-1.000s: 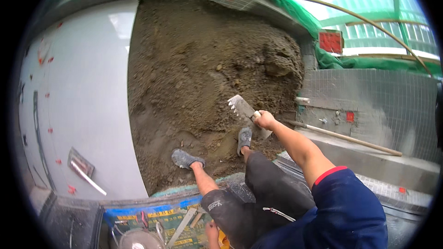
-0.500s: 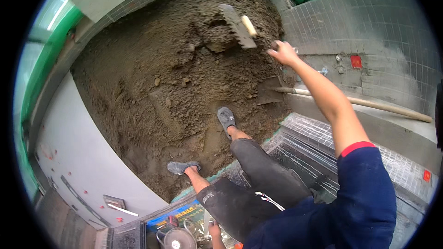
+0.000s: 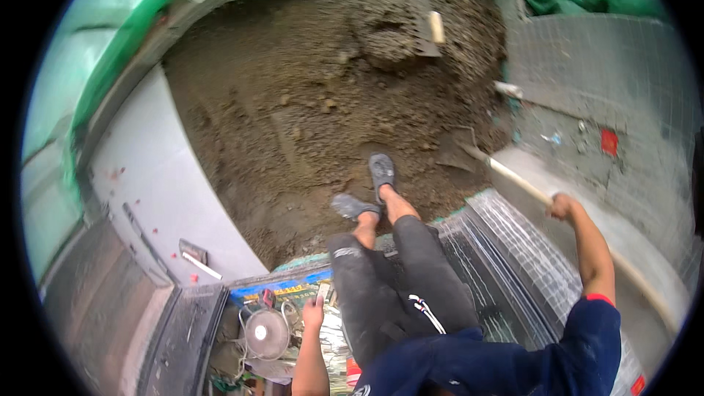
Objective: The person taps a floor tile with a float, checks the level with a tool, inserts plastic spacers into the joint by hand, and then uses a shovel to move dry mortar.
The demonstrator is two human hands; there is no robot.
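My right hand [image 3: 563, 207] is closed round the pale wooden handle [image 3: 521, 180] of a shovel at the right. The shovel's blade [image 3: 455, 154] lies low against the damp sandy mortar [image 3: 293, 103]. My left hand [image 3: 313, 314], low and left of my legs, is closed on a pale flat strip [image 3: 323, 292]; blur hides its exact kind. A notched trowel [image 3: 424, 20] with a cream handle rests on the heap at the far side, apart from both hands.
Grey clogs [image 3: 381, 170] on my feet stand at the mortar's near edge. A pale board [image 3: 161, 183] at left carries a small trowel [image 3: 194, 253]. A round fan-like device [image 3: 266, 334] sits lower left. Dark metal door tracks [image 3: 484, 264] run beneath, and a tiled wall [image 3: 601, 81] rises right.
My right hand has moved from beside the notched trowel to the shovel handle and taken hold of it. My left hand has risen with the pale strip, and my left foot has shifted closer to the right.
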